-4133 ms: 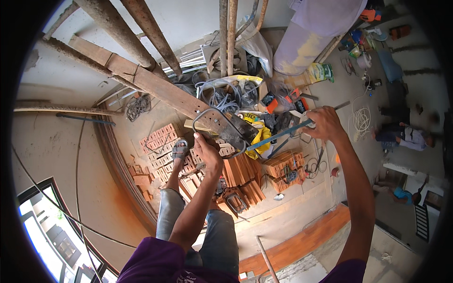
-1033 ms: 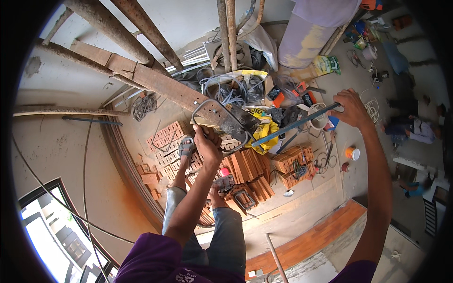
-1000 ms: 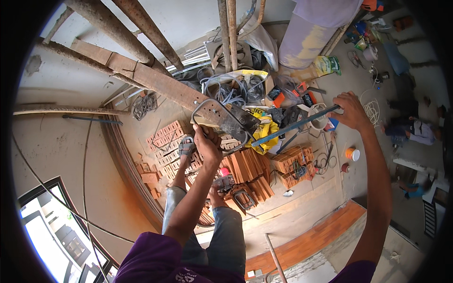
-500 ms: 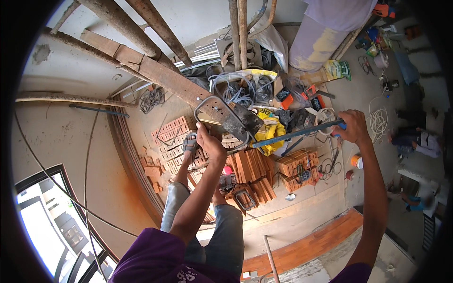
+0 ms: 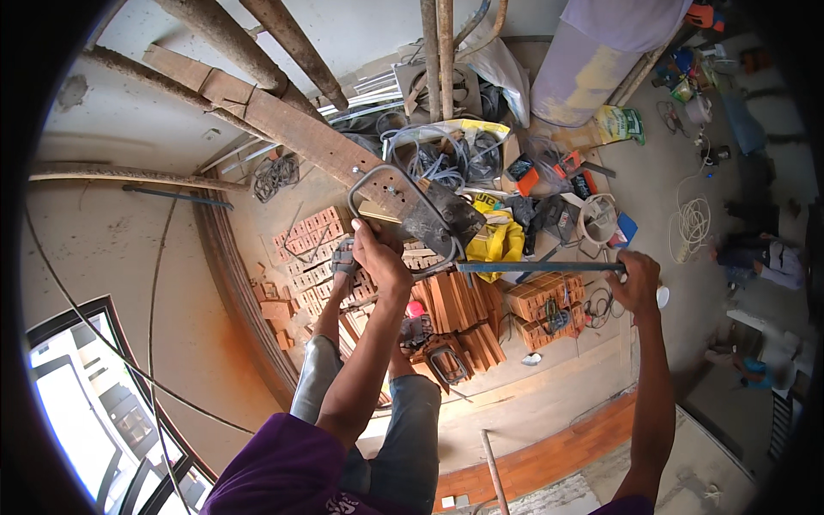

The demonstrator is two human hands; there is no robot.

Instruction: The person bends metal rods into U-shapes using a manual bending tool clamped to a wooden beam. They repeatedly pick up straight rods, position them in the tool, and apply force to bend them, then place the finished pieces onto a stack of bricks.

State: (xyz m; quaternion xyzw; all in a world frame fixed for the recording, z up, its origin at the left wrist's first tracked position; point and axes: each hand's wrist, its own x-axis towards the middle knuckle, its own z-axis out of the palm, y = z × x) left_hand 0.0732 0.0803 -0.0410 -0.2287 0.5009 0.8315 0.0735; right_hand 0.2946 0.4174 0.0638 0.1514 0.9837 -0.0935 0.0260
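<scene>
My left hand point(image 5: 378, 262) is closed around one side of a bent steel rod loop point(image 5: 350, 199), roughly rectangular with rounded corners. The loop lies over the end of a long wooden board point(image 5: 300, 142), where a dark metal plate point(image 5: 427, 227) with bolts or pins is fixed. My right hand point(image 5: 638, 281) is wrapped around the far-right end of a straight blue-grey metal bar point(image 5: 536, 267). That bar runs almost level, and its left end meets the loop's corner beside the plate. Exactly how the bar engages the rod is too small to tell.
Rusty poles point(image 5: 296, 51) stand around the board. Below lie stacked bricks point(image 5: 313, 236), orange tiles point(image 5: 463, 305), a yellow bag point(image 5: 498, 240), a bucket point(image 5: 598, 219) and coiled cable point(image 5: 689, 230). Other people point(image 5: 768, 257) are at the far right.
My right hand has come down and slightly left, swinging the bar from an upward slant to nearly level. My left hand stays on the rod loop, shifted slightly.
</scene>
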